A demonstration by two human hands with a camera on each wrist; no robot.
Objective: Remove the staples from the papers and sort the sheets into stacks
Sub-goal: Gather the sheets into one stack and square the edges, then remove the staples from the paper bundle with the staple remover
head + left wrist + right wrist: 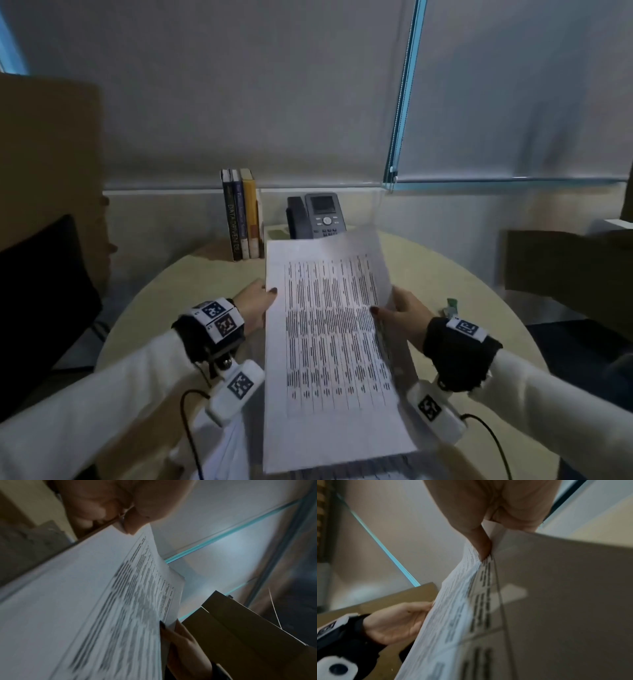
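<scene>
A printed sheet (329,342) covered with table rows is held up over the round table (445,274). My left hand (255,305) pinches its left edge, thumb on top. My right hand (399,311) pinches the right edge, thumb on the print. Behind the front sheet, another sheet (363,243) fans out at the top right. The left wrist view shows the paper (102,601) with my left hand's thumb (137,526) on it. In the right wrist view my thumb (479,543) presses the sheets (462,601). More printed paper (342,474) lies below on the table. No staple shows.
Three upright books (241,212) and a desk phone (317,216) stand at the table's far side. A small green object (451,307) lies right of my right hand. Cardboard boxes (561,267) sit at the right and left. A dark chair (41,301) is at the left.
</scene>
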